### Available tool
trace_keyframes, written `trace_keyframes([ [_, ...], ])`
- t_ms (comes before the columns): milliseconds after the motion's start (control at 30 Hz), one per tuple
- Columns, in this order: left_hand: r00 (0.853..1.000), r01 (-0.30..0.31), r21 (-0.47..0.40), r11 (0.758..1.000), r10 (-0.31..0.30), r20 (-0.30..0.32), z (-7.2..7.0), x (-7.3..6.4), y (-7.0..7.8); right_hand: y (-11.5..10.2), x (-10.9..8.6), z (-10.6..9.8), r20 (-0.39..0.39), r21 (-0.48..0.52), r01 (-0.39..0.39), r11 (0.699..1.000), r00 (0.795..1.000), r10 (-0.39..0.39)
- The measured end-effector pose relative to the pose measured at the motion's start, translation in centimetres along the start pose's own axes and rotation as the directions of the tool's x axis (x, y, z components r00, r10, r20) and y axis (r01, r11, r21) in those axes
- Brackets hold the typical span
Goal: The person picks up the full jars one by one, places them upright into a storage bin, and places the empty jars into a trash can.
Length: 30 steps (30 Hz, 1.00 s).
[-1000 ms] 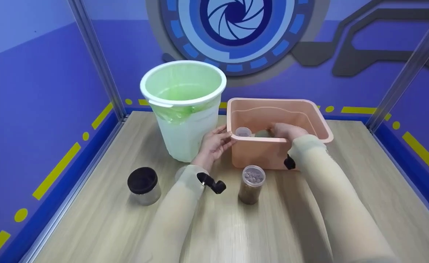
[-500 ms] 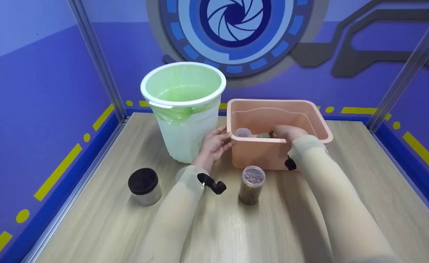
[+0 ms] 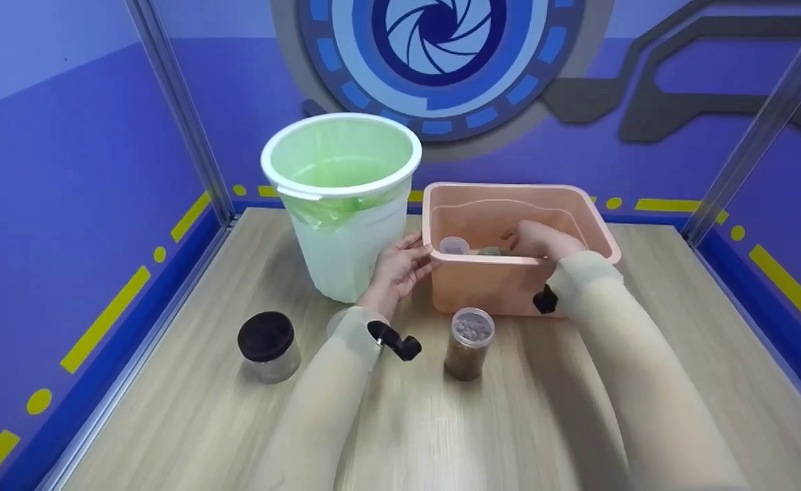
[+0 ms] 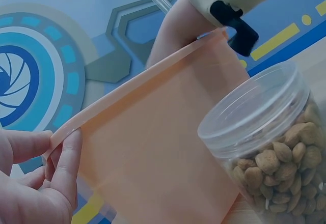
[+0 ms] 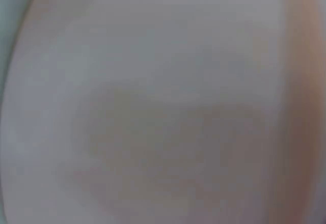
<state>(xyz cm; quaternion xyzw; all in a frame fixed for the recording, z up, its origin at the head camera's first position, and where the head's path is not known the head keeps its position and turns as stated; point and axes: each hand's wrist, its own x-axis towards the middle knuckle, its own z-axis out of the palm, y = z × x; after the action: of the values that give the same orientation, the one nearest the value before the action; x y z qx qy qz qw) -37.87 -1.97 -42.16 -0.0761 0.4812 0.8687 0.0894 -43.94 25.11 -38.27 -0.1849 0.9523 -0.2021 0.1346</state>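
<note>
My left hand grips the near left corner of a salmon-pink plastic bin. In the left wrist view, the fingers and thumb of that hand pinch the bin's rim. My right hand reaches down inside the bin over its near wall, fingers bent, the fingertips partly behind the rim. Left of those fingers lies a pale green thing, mostly hidden by the wall. A clear round cup or lid shows in the bin's left corner. I cannot tell whether the right fingers hold anything; the right wrist view is only blur.
A clear jar of almond-like nuts stands lidless before the bin. At the left is a clear jar with a black lid. Behind the left hand stands a white bucket with a green liner. A clear disc lies partly under the left sleeve.
My right hand has shifted slightly right and up inside the bin. The green thing, more visible a second ago, now shows lower behind the rim. My left hand has stayed on the bin's corner.
</note>
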Motion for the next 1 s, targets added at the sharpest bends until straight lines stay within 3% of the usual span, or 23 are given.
trace_keyframes([
  [100, 1.000, -0.004, 0.001, 1.000, 0.004, 0.004, 0.0, 0.1, 0.1, -0.5, -0.9, -1.0, -0.083, 0.103, -0.003, 0.995, 0.996, 0.012],
  [200, 1.000, -0.016, 0.001, 1.000, 0.016, 0.008, 0.0, 0.2, 0.2, -1.2, -2.6, -1.8, -0.187, 0.208, 0.070, 0.976, 0.982, -0.030],
  [333, 1.000, -0.014, -0.009, 1.000, 0.014, 0.012, -0.1, 0.2, 0.1, -1.8, -5.4, -2.0, -0.314, 0.362, 0.203, 0.910, 0.946, -0.087],
  [433, 1.000, -0.007, -0.018, 1.000, 0.007, 0.010, -0.1, 0.2, -0.1, -2.1, -7.6, -0.9, -0.375, 0.491, 0.345, 0.800, 0.912, -0.163],
  [533, 1.000, -0.007, -0.014, 1.000, 0.007, 0.010, 0.0, 0.2, -0.2, -2.2, -9.5, 1.0, -0.410, 0.603, 0.493, 0.627, 0.866, -0.287],
  [633, 1.000, -0.007, -0.016, 1.000, 0.007, 0.014, 0.0, 0.2, -0.3, -2.2, -11.0, 3.6, -0.407, 0.682, 0.562, 0.468, 0.823, -0.396],
  [700, 1.000, -0.008, -0.013, 1.000, 0.008, 0.016, 0.0, 0.2, -0.3, -1.9, -11.5, 5.5, -0.383, 0.714, 0.565, 0.412, 0.809, -0.446],
  [767, 1.000, -0.008, -0.011, 1.000, 0.008, 0.013, 0.0, 0.2, -0.3, -1.6, -11.7, 7.5, -0.346, 0.730, 0.548, 0.408, 0.811, -0.471],
  [900, 1.000, -0.002, -0.003, 1.000, 0.002, 0.000, -0.1, 0.1, -0.3, -0.9, -11.3, 11.3, -0.286, 0.708, 0.505, 0.494, 0.845, -0.453],
  [1000, 1.000, 0.001, -0.003, 1.000, -0.001, -0.004, -0.1, 0.2, -0.2, -0.7, -10.8, 13.4, -0.260, 0.705, 0.461, 0.539, 0.875, -0.408],
])
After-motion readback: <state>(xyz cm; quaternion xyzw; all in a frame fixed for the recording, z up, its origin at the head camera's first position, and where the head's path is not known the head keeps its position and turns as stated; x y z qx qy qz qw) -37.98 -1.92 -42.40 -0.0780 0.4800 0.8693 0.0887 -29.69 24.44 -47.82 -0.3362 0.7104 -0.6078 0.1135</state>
